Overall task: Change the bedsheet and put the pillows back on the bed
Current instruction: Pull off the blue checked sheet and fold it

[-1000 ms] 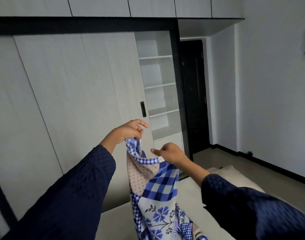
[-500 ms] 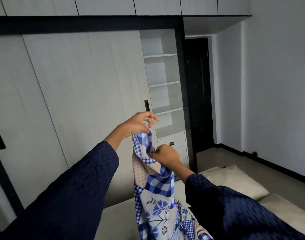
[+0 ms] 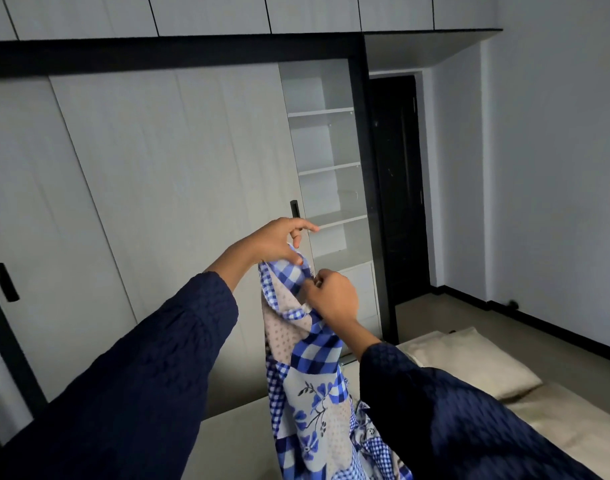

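The right hand has come up and in over the last second. It was lower and clear of the other hand, and now it sits just below and beside the left hand, the two almost touching. Both are on the same top edge of the sheet. The left pinches the cloth under its thumb with the forefinger sticking out straight, and the right has its fingers curled tight round the hem. The sheet is held up at about chest height in front of the wardrobe and hangs down in one bunched length towards the bed.

To my eye she is feeling along the edge for a corner, so the sheet is only being opened out. None of it is spread yet, the mattress looks bare, and the pillows are yet to be placed.

Counting:
- One sheet, blue checks and flowers.
- Two hands, both gripping it.
- Two beige pillows, I think. One is plain to see at the far right, and a nearer one is partly behind her sleeve.
- Two black handles on the wardrobe doors, one by the open shelves and one far left.
- One dark door beyond.
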